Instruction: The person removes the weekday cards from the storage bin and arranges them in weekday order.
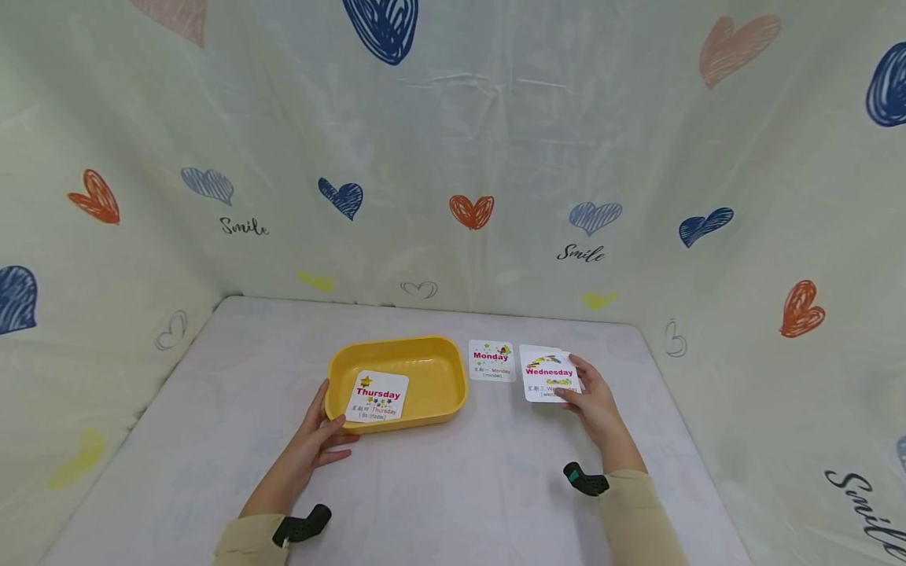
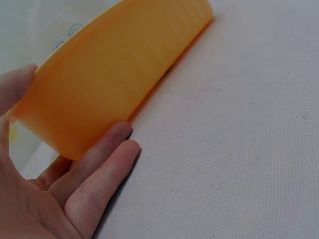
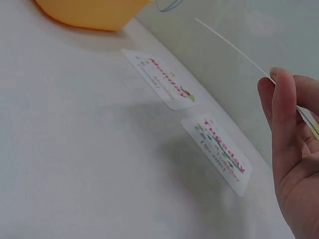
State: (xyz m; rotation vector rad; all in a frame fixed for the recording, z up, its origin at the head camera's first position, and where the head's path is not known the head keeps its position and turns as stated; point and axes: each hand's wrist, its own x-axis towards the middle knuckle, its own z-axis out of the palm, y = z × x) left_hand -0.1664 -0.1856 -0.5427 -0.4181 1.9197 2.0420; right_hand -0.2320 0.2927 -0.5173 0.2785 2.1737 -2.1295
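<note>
My left hand [image 1: 308, 448] holds the near-left corner of a shallow yellow tray [image 1: 433, 379], thumb at the rim and other fingers low against the outside wall. Inside the tray lies a white Thursday card [image 1: 378, 393], leaning on its near-left side. Between thumb and fingers my right hand [image 1: 600, 409] pinches a white Wednesday card [image 1: 543, 368], raised over the table and edge-on in the right wrist view. Below it a Tuesday card [image 3: 217, 154] lies flat, mostly hidden from the head view. The Monday card [image 1: 491, 363] lies between it and the tray.
A white cloth covers the table [image 1: 453, 503]. Behind it and at both sides hang pale sheets [image 1: 524, 141] printed with hearts and the word Smile. Black wrist devices sit at both beige sleeves [image 1: 640, 519].
</note>
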